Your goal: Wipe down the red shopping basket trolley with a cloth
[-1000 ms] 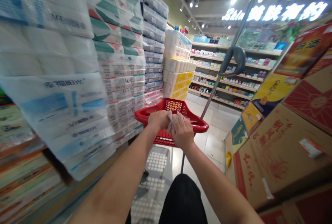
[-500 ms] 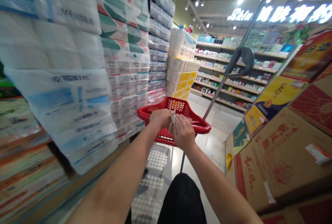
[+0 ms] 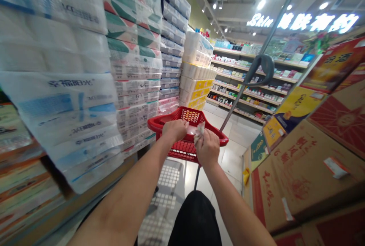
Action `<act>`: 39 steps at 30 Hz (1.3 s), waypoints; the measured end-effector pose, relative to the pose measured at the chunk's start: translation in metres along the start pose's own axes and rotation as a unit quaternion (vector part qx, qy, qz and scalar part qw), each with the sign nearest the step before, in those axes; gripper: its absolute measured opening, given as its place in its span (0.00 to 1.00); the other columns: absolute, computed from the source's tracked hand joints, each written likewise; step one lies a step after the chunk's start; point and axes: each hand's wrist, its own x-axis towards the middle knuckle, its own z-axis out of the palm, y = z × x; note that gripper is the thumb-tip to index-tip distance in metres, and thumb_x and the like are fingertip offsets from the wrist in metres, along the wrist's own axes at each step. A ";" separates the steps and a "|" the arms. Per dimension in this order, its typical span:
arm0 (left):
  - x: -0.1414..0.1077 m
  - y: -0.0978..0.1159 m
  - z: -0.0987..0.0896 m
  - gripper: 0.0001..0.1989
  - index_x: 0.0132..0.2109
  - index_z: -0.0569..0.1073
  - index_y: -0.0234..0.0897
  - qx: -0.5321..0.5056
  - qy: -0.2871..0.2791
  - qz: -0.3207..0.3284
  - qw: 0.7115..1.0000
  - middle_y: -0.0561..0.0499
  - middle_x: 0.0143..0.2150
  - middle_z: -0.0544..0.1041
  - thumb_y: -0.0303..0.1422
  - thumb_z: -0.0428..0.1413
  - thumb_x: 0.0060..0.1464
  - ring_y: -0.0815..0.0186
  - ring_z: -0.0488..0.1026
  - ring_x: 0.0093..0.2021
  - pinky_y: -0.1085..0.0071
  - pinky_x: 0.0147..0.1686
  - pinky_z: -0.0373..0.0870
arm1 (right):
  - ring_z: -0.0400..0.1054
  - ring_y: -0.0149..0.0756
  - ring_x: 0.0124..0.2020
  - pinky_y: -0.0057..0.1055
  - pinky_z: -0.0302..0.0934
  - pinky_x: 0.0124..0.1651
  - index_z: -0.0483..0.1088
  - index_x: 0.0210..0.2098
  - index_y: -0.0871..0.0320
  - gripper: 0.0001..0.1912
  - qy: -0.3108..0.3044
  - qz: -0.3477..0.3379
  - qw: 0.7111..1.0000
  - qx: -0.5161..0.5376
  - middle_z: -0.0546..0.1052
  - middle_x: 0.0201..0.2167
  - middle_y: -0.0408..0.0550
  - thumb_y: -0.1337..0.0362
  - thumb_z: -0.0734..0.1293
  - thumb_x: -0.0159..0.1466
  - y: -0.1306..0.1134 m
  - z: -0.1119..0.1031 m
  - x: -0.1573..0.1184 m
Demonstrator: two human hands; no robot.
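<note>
My right hand (image 3: pixel 209 147) pinches a crumpled whitish tissue (image 3: pixel 200 130) between thumb and fingers. To its left, my left hand (image 3: pixel 174 130) is closed, knuckles up, over the near rim of a red shopping cart basket (image 3: pixel 155 123). Its fingertips are hidden, so I cannot tell whether they grip the rim. A gap separates the two hands. Both are at the near side of the red basket, which has a perforated wall. A slanted grey metal pole with a loop-shaped grey handle (image 3: pixel 267 69) rises at the basket's right.
Stacked packs of toilet paper (image 3: pixel 76 94) and tissue packs (image 3: pixel 137 59) line the left side closely. Cardboard cartons (image 3: pixel 308 170) are piled on the right. A pale tiled floor (image 3: pixel 232 158) runs between them toward shelves (image 3: pixel 245 86) of small boxed goods. My dark-clothed knee (image 3: pixel 195 219) is below.
My hands were together around the tissue; now they are apart. The right hand has moved slightly right with the tissue. The view has shifted a little.
</note>
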 end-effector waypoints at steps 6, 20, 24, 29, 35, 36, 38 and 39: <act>-0.003 -0.003 -0.005 0.23 0.45 0.76 0.42 0.021 -0.018 0.019 0.999 0.44 0.45 0.80 0.45 0.39 0.62 0.54 0.77 0.45 0.61 0.42 0.72 | 0.58 0.44 0.61 0.45 0.48 0.64 0.62 0.61 0.58 0.25 -0.060 -0.098 0.993 0.007 0.69 0.58 0.53 0.68 0.58 0.65 -0.034 0.006 0.005; -0.003 0.003 0.001 0.25 0.47 0.76 0.44 0.002 0.006 0.010 1.000 0.48 0.49 0.78 0.43 0.35 0.64 0.60 0.75 0.48 0.63 0.49 0.68 | 0.59 0.45 0.60 0.49 0.53 0.63 0.65 0.58 0.60 0.21 -0.009 -0.037 0.999 0.009 0.71 0.55 0.56 0.67 0.57 0.67 0.006 -0.006 -0.007; -0.004 -0.002 0.001 0.25 0.47 0.75 0.44 0.010 0.002 0.019 1.000 0.49 0.48 0.78 0.44 0.35 0.64 0.60 0.75 0.47 0.65 0.47 0.69 | 0.56 0.46 0.62 0.49 0.49 0.64 0.67 0.57 0.54 0.19 -0.044 -0.058 0.997 0.003 0.68 0.59 0.52 0.63 0.60 0.67 -0.022 -0.005 -0.001; -0.006 -0.002 -0.001 0.26 0.46 0.76 0.43 0.006 0.006 0.012 1.000 0.48 0.49 0.78 0.43 0.34 0.64 0.60 0.75 0.48 0.64 0.47 0.69 | 0.59 0.45 0.60 0.49 0.48 0.64 0.69 0.55 0.54 0.18 -0.029 -0.067 0.997 -0.017 0.73 0.53 0.50 0.67 0.59 0.67 0.011 -0.021 -0.004; -0.008 0.006 -0.003 0.27 0.46 0.76 0.43 -0.013 0.007 0.002 1.000 0.47 0.49 0.78 0.43 0.34 0.64 0.57 0.75 0.48 0.62 0.48 0.69 | 0.62 0.45 0.57 0.48 0.54 0.61 0.70 0.53 0.61 0.17 0.029 -0.028 0.999 -0.014 0.74 0.49 0.55 0.67 0.57 0.68 0.037 -0.020 -0.009; -0.008 0.006 -0.003 0.27 0.46 0.77 0.42 -0.012 0.010 0.001 1.000 0.46 0.49 0.79 0.43 0.34 0.64 0.57 0.75 0.48 0.62 0.48 0.69 | 0.62 0.45 0.56 0.48 0.54 0.60 0.70 0.52 0.61 0.17 0.030 -0.019 0.999 -0.011 0.74 0.49 0.55 0.67 0.57 0.68 0.030 -0.016 -0.008; -0.008 0.005 -0.002 0.26 0.46 0.77 0.41 -0.008 0.013 0.004 1.000 0.46 0.48 0.79 0.43 0.35 0.64 0.57 0.75 0.48 0.62 0.47 0.69 | 0.61 0.46 0.57 0.49 0.53 0.61 0.70 0.53 0.60 0.17 0.011 -0.015 1.000 -0.003 0.74 0.50 0.55 0.65 0.57 0.69 0.010 -0.007 -0.004; -0.007 0.004 -0.002 0.26 0.46 0.76 0.42 -0.005 0.015 0.007 1.000 0.46 0.48 0.79 0.43 0.35 0.64 0.57 0.76 0.47 0.62 0.47 0.69 | 0.60 0.46 0.58 0.49 0.53 0.61 0.70 0.54 0.59 0.17 -0.002 -0.018 1.000 0.000 0.72 0.52 0.55 0.63 0.58 0.69 -0.001 -0.004 -0.002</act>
